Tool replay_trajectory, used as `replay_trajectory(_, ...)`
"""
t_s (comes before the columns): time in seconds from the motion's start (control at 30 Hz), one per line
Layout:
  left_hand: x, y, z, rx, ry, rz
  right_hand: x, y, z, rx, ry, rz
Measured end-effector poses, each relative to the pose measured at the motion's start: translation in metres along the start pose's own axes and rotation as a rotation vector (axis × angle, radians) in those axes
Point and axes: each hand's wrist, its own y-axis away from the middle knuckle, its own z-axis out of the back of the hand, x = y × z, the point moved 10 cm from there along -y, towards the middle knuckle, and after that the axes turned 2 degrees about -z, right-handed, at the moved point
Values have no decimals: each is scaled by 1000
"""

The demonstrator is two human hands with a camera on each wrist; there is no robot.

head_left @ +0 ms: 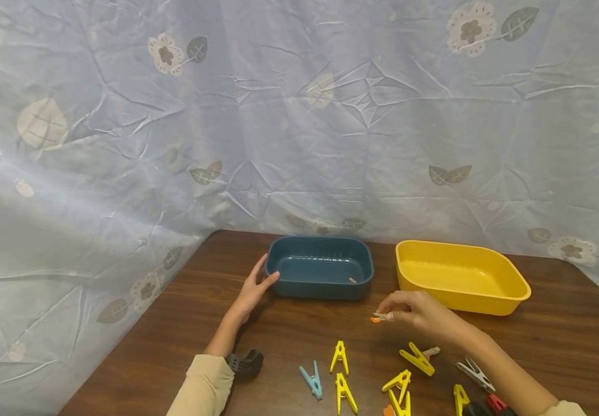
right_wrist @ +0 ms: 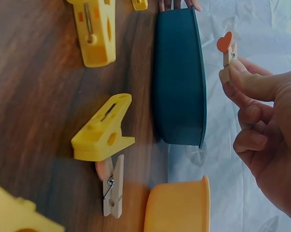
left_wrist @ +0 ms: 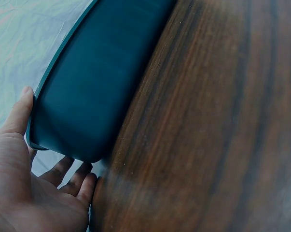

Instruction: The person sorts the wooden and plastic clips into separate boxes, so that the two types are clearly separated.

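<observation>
My right hand [head_left: 417, 312] pinches a small wooden clothespin [right_wrist: 228, 59] with an orange heart on it between thumb and fingertips. It hovers above the table, in front of the gap between two bins. My left hand [head_left: 252, 293] rests against the left end of the dark blue bin [head_left: 320, 290], thumb at the rim and fingers spread along the end wall. A small wooden piece [head_left: 352, 280] lies inside that bin. Below my right hand, a yellow clothespin [head_left: 417, 359] lies against another wooden clothespin [right_wrist: 114, 186].
A yellow bin [head_left: 460, 300] stands at the back right. Along the front lie several more yellow clothespins [head_left: 345, 394], a light blue one [head_left: 311, 380], a grey one [head_left: 475, 374] and a red-and-black one [head_left: 497, 403]. A patterned curtain [head_left: 299, 144] hangs behind the wooden table [head_left: 174, 346].
</observation>
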Motion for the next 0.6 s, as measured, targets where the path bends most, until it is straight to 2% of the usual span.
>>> replay_trajectory(0.27,0,0,0,-7,9,0,-7,-15,0,25,-1,-21)
replay_trajectory(0.43,1,0,0,2,5,1,-9,-25,2,11,18,-10)
replay_trajectory(0.5,2,-2,0,4,10,-1,-10,-29,2,-1,24,-8)
replay_trajectory(0.6,12,-8,2,-4,27,-3,-12,-34,2,-13,30,-5)
